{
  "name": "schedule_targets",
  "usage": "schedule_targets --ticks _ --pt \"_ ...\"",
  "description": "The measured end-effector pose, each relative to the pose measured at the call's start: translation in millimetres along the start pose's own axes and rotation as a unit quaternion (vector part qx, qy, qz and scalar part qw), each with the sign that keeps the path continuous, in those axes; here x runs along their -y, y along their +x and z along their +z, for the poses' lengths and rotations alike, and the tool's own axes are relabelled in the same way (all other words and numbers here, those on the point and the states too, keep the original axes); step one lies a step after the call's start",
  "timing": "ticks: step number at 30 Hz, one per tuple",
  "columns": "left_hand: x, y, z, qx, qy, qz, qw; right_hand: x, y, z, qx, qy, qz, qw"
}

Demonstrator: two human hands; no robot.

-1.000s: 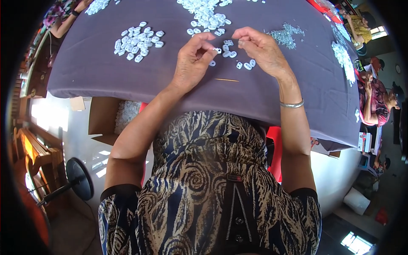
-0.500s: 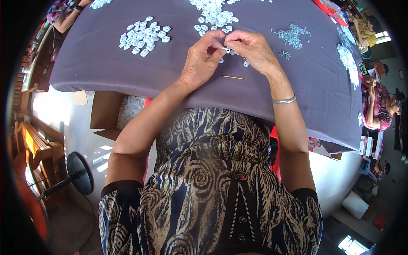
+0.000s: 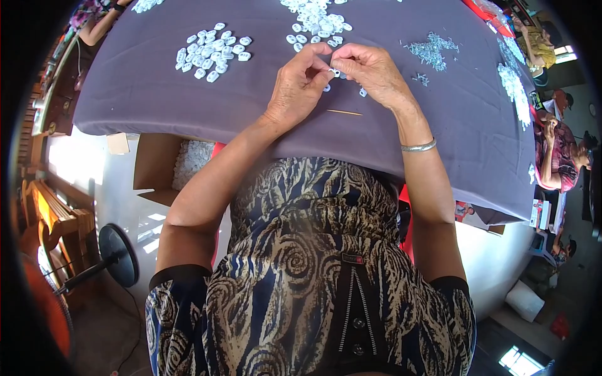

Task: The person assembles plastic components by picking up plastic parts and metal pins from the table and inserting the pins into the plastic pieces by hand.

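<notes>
Over the grey-purple cloth, both hands meet above the near half of the table. My left hand (image 3: 297, 86) pinches a small white plastic piece (image 3: 336, 73) with a hole in it, between thumb and fingertip. Right beside it, my right hand (image 3: 376, 74) has thumb and forefinger closed at the piece's upper edge; whatever they grip is too small to make out. Loose white pieces lie just below the hands, one of them (image 3: 363, 92) under the right palm. Nearer to me rests a thin pointed wooden stick (image 3: 345, 113).
White pieces form a heap (image 3: 213, 53) on the left and another (image 3: 316, 19) beyond my hands. Small metal bits make a scattered pile (image 3: 433, 51) on the right. A cardboard box (image 3: 155, 160) stands below the table's left edge. Other people sit around, including one (image 3: 561, 153) at right.
Almost nothing differs. The white piece has turned or shifted very slightly between my fingertips; both hands stay in place.
</notes>
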State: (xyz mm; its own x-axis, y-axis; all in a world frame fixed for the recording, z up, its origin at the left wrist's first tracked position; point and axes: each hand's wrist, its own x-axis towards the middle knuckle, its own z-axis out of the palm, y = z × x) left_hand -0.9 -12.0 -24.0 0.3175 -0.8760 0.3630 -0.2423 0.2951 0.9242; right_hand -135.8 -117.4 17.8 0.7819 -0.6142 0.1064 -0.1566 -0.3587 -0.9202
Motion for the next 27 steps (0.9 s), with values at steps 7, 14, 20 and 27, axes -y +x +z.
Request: schedule_targets --ticks 7,14,20,27 --pt "-1.9 0.1 -0.3 0.003 0.016 0.007 1.000 -0.5 0.2 -1.1 -0.001 -0.013 -0.008 1.000" --pt "-1.0 -0.2 -0.4 0.002 0.008 0.001 1.000 1.9 -0.8 1.2 -0.001 -0.024 -0.018 1.000" --pt "-1.4 -1.0 0.3 -0.008 0.019 -0.011 1.000 1.0 -1.7 1.8 -0.007 -0.099 -0.011 0.995" --pt "2.7 -0.2 0.7 -0.028 0.032 -0.015 0.999 1.4 -1.0 6.9 -0.015 -0.155 -0.032 0.987"
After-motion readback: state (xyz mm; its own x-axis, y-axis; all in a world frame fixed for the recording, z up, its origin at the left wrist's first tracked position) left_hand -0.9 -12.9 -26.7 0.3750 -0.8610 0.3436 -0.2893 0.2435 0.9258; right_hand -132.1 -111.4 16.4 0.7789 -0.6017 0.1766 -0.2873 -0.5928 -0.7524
